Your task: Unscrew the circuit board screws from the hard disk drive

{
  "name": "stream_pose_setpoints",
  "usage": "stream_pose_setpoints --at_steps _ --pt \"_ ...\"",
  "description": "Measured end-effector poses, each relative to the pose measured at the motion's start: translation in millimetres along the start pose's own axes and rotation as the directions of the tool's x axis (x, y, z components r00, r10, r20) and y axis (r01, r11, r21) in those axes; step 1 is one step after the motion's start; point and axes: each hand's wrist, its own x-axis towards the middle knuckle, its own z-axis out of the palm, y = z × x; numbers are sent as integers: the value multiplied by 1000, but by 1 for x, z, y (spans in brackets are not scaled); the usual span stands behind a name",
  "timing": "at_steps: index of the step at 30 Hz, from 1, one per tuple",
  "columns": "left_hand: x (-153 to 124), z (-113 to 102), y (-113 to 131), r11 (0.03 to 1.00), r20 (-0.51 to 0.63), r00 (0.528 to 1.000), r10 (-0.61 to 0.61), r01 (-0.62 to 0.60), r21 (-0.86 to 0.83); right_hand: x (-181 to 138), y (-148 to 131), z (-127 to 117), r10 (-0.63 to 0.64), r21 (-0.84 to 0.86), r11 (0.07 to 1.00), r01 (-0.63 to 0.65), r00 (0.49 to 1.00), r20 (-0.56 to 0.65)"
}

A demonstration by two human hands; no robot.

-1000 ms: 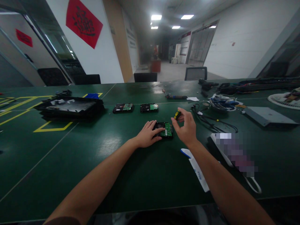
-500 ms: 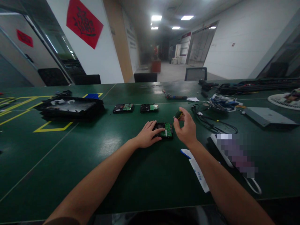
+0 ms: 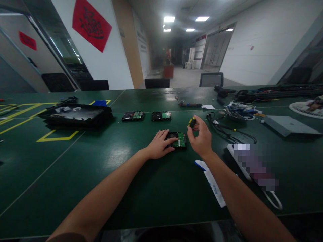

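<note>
A black hard drive (image 3: pixel 179 140) with a green circuit board facing up lies on the green table (image 3: pixel 75 161) in front of me. My left hand (image 3: pixel 159 145) rests on its left side, fingers stretched flat over it. My right hand (image 3: pixel 201 137) hovers just right of the drive, fingers pinched round the yellow and black handle of a small screwdriver (image 3: pixel 192 122), held upright above the drive's right edge.
Two more hard drives (image 3: pixel 133 116) (image 3: pixel 160 116) lie farther back. A black tray (image 3: pixel 75 115) sits at the left inside yellow floor-style markings. Cables (image 3: pixel 232 132), a grey flat box (image 3: pixel 287 124) and tools crowd the right. A white strip (image 3: pixel 210 183) lies under my right forearm.
My right hand has twisted the screwdriver slightly, with the fingers shifting on the handle. The left hand and the drive have stayed where they were.
</note>
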Motion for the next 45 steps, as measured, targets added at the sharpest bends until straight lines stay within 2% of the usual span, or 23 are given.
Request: stream_pose_setpoints --at_steps 4,11,19,28,33,39,45 --pt "1 1 0 1000 1 1000 0 0 5 0 -1 -1 -18 -36 999 18 1000 -15" --pt "1 0 2 1000 -12 1000 -1 1 -5 0 0 0 -9 32 999 9 1000 2" --pt "1 -1 2 1000 -2 1000 -3 3 0 1 -2 -2 -42 -27 999 42 999 -1" --pt "1 -1 2 1000 4 1000 -6 6 2 0 -2 -2 -25 -19 1000 25 1000 -8" --pt "1 -2 2 1000 5 1000 -2 2 13 0 0 -1 -8 40 999 8 1000 2" --pt "1 -1 2 1000 2 1000 0 0 23 1 0 -1 -29 -24 999 28 999 -22" --pt "0 -2 2 1000 -3 1000 5 -5 16 0 -1 0 -21 6 1000 21 1000 -8"
